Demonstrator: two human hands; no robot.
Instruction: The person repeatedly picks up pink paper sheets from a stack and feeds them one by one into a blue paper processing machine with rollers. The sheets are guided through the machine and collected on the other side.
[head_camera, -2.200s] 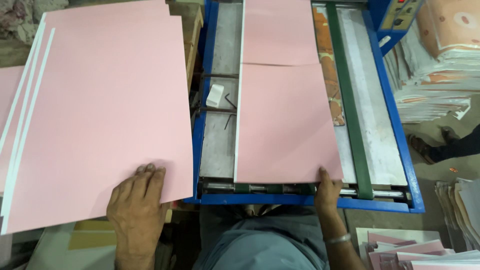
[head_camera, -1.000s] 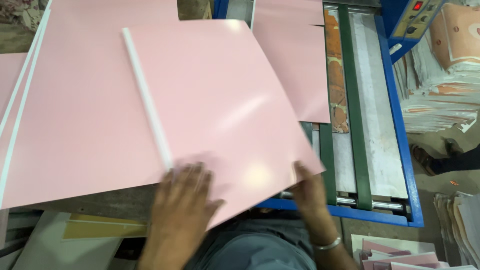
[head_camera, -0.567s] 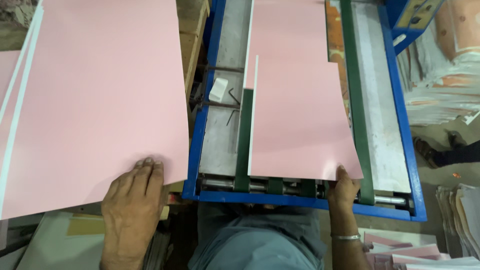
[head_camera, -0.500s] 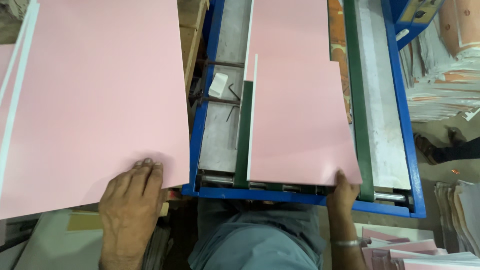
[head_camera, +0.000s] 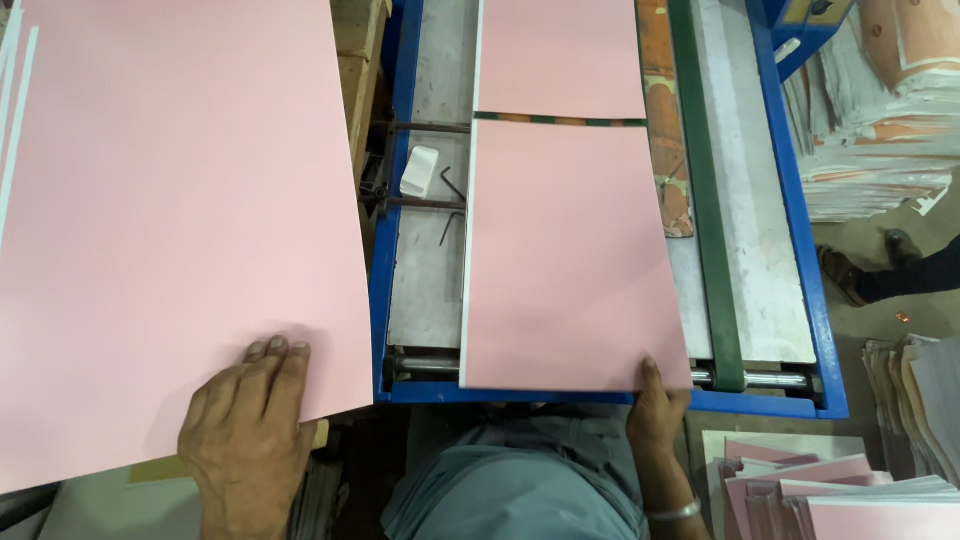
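Pink sheet (head_camera: 570, 260) lies flat on the blue feeder bed (head_camera: 400, 300), right hand (head_camera: 655, 405) pinching its near corner; left hand (head_camera: 245, 420) rests open-palmed on the waiting pink stack (head_camera: 170, 220).

We look down on a blue-framed feeding machine (head_camera: 805, 290) with a worn grey metal bed (head_camera: 745, 230), a dark green belt (head_camera: 705, 200) running along its length and steel rollers (head_camera: 770, 379) at the near end. A small white block (head_camera: 419, 170) and bent metal keys (head_camera: 450, 205) lie on the bed's left part. To our right, heaps of printed paper (head_camera: 880, 140) are stacked high, with more bundles (head_camera: 915, 385) lower down on a dusty brown floor (head_camera: 865, 325). Another person's sandalled foot (head_camera: 835, 268) and dark trouser leg (head_camera: 915, 275) stand there. At the bottom right lie pink-and-white card stacks (head_camera: 810, 480). The light is even, soft and shadowless.
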